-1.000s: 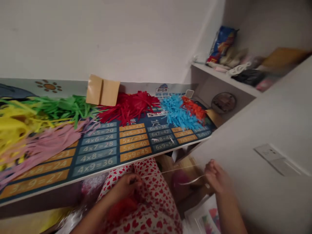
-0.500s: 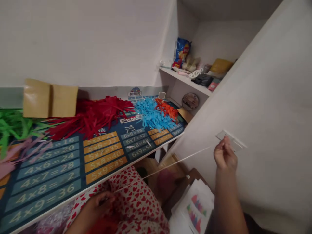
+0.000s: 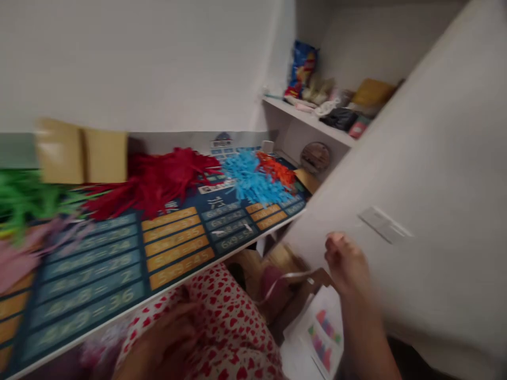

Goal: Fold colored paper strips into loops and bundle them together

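A thin white string (image 3: pixel 291 275) hangs slack in a curve between my two hands, above the floor beside the table. My right hand (image 3: pixel 348 264) is closed in a pinch at the string's upper right end, in front of the white cabinet side. My left hand (image 3: pixel 174 330) is low over my lap, its fingers curled and blurred. The string runs toward it, but where it meets the fingers is hidden. Under my left hand lies fabric with red hearts (image 3: pixel 233 316) covering my legs.
The table with a times-table mat (image 3: pixel 174 253) bears red paper strips (image 3: pixel 170 179), blue strips (image 3: pixel 257 177), orange strips (image 3: pixel 277 169), green strips (image 3: pixel 29 198) and a folded tan card (image 3: pixel 105 155). Right of it, a shelf (image 3: pixel 309 119) holds a chip bag (image 3: pixel 303 66). Printed papers (image 3: pixel 317 338) lie below.
The string was stretched straight and now sags. My right hand has moved left and down, away from the wall switch plate. The view has shifted slightly.
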The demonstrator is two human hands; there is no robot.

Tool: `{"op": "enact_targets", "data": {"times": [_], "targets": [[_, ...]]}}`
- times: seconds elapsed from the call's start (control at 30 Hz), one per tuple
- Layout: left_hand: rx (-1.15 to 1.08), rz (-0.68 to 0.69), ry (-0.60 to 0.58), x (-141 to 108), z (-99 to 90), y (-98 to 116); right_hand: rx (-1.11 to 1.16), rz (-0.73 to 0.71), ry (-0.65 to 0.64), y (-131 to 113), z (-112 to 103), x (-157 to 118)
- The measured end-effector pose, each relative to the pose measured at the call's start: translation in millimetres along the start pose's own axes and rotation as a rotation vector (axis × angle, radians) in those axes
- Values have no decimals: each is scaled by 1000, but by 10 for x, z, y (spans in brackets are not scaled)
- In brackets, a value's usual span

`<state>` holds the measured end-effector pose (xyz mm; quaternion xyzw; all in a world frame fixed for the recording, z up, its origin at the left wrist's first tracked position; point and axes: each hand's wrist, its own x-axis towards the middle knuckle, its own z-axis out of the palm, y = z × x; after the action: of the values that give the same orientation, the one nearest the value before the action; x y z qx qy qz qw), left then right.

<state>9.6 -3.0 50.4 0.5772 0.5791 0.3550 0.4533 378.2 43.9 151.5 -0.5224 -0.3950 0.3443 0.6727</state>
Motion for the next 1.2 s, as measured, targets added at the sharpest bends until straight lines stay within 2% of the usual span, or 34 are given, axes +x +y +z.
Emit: {"op": "enact_targets", "data": {"times": [0.03, 0.1, 0.17, 0.23, 0.3, 0.43, 0.7, 0.77, 0.9, 1.07, 1.13, 1.2], "targets": [[-114, -11, -80, -23, -12, 104, -37, 21, -84, 136, 286, -182], [-314, -120, 23, -25, -34, 256, -89, 56, -295, 384, 828, -561], [-482, -189, 123, -1, -58, 327, -223, -11, -521, 553, 1248, -885], [-837, -288, 153, 13, -78, 342, -338, -143, -662, 637, 1513, -1078], [-1103, -329, 191, 5, -92, 330, -377, -245, -716, 668, 1657, -1139], [-1214, -307, 273, -21, -118, 270, -449, -289, -770, 683, 1766, -1108], [-1222, -339, 248, 46, -143, 224, -476, -246, -762, 743, 1828, -1136], [-1181, -334, 241, 53, -134, 228, -470, -267, -804, 748, 1828, -1126], [-851, -218, 315, 19, -112, 229, -526, -369, -943, 760, 1821, -1098], [-348, -29, 360, -89, -115, 224, -481, -226, -1055, 792, 1845, -1136], [-173, 13, 356, -118, -118, 214, -497, -274, -1035, 818, 1853, -1164], [-48, 17, 337, -121, -102, 194, -525, -384, -961, 848, 1857, -1185]]}}
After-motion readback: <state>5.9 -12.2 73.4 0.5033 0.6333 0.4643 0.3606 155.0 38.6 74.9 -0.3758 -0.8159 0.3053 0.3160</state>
